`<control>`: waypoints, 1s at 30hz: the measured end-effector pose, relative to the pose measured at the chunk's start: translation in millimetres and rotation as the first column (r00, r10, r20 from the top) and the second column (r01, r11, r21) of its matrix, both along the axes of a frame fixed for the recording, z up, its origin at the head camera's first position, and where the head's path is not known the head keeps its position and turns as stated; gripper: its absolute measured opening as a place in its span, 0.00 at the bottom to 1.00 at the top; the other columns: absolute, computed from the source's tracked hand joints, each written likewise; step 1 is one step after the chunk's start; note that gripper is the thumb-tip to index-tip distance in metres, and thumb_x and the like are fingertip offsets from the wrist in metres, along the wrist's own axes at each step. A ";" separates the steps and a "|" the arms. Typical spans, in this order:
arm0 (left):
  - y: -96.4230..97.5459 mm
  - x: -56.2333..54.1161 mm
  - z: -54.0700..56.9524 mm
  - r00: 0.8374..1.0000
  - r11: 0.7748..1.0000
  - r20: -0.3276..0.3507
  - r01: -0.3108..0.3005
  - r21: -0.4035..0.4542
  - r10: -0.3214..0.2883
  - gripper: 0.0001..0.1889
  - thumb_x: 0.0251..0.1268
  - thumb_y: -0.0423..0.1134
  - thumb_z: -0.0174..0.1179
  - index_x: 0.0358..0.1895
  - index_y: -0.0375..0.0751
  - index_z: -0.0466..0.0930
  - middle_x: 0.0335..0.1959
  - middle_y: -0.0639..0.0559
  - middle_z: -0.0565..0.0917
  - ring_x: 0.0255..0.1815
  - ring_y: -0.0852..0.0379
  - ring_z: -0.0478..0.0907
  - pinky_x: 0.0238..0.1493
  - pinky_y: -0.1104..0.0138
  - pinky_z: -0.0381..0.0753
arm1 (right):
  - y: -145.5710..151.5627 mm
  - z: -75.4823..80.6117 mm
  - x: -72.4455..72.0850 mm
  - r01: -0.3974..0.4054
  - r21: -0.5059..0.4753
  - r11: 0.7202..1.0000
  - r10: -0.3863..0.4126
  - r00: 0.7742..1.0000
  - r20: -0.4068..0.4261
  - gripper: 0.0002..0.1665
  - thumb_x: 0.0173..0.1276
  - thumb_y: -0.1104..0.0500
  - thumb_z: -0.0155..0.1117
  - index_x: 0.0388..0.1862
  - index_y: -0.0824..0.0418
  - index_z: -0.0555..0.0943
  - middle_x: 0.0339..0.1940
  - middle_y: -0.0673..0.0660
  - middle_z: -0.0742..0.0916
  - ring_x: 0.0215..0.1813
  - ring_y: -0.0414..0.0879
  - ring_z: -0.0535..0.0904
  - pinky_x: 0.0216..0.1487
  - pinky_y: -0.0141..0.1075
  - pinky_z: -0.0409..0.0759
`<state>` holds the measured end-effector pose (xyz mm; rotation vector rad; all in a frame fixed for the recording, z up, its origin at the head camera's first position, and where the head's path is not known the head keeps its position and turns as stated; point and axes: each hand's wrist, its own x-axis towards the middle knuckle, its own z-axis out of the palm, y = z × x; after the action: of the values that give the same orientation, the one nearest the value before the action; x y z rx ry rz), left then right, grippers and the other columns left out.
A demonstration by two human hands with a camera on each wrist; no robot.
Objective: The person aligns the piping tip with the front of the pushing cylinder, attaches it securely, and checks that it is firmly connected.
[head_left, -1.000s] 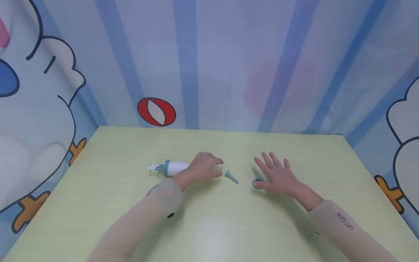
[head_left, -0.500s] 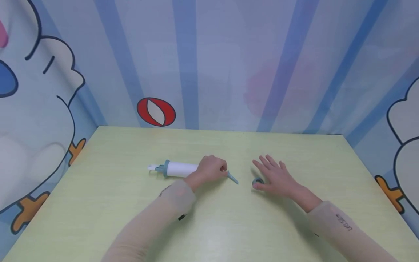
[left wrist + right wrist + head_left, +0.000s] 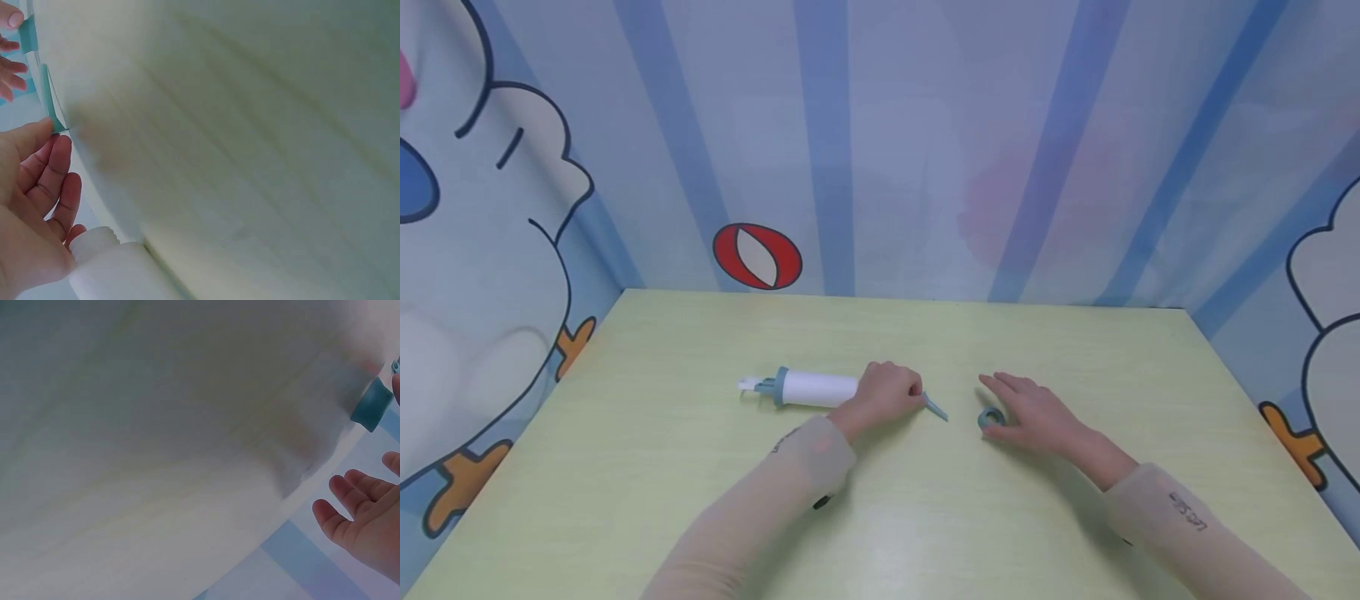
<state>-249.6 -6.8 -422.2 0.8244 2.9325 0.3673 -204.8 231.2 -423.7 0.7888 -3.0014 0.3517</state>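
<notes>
My left hand point(image 3: 889, 392) pinches a small teal tapered nozzle point(image 3: 936, 408) by its wide end, between thumb and index finger. In the left wrist view the nozzle point(image 3: 47, 97) points away from the palm. A white syringe-like barrel point(image 3: 820, 388) with a teal collar and a pale plunger end lies to the left, its right end hidden behind this hand. Its threaded neck point(image 3: 95, 244) shows in the left wrist view. My right hand point(image 3: 1037, 417) is beside a teal ring point(image 3: 991, 418), thumb close to it and fingers extended. In the right wrist view the ring point(image 3: 373, 405) stands apart from those fingers.
Everything lies on a pale yellow-green table point(image 3: 880, 517). A blue striped backdrop point(image 3: 910, 150) with printed cartoon figures rises behind the table and along its sides.
My left hand has moved right and down to the nozzle and closed its fingertips on it. The right hand has lowered its fingers and brought them closer together. The barrel has stayed put.
</notes>
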 end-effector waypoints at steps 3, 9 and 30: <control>0.1 0.3 -0.2 1.000 1.000 0.000 -0.006 -0.001 0.006 0.10 0.56 0.47 0.55 0.20 0.51 0.75 0.14 0.62 0.69 0.22 0.62 0.65 0.38 0.65 0.64 | -1.0 0.3 0.4 -0.003 -0.005 1.000 0.003 1.000 -0.012 0.41 0.52 0.47 0.65 0.62 0.61 0.65 0.56 0.66 0.74 0.56 0.60 0.70 0.52 0.54 0.68; 0.7 0.1 1.2 1.000 1.000 0.013 -0.022 0.006 0.022 0.09 0.56 0.47 0.55 0.22 0.51 0.77 0.15 0.62 0.73 0.23 0.62 0.67 0.40 0.63 0.65 | -1.8 0.1 0.4 -0.018 0.027 0.999 0.018 1.000 -0.024 0.36 0.51 0.48 0.66 0.58 0.62 0.69 0.49 0.62 0.78 0.49 0.55 0.74 0.48 0.49 0.71; -2.7 -0.3 5.3 0.998 0.994 0.018 -0.056 0.094 0.054 0.07 0.57 0.47 0.56 0.27 0.52 0.80 0.22 0.62 0.79 0.27 0.62 0.71 0.44 0.62 0.65 | -3.3 -0.5 0.7 -0.072 0.010 0.997 0.072 0.997 -0.017 0.18 0.51 0.56 0.66 0.41 0.62 0.78 0.31 0.52 0.80 0.31 0.41 0.72 0.32 0.34 0.72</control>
<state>-249.9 -9.6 -416.9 0.7486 2.9486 0.5170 -204.1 227.9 -424.2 0.8976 -2.9667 0.3304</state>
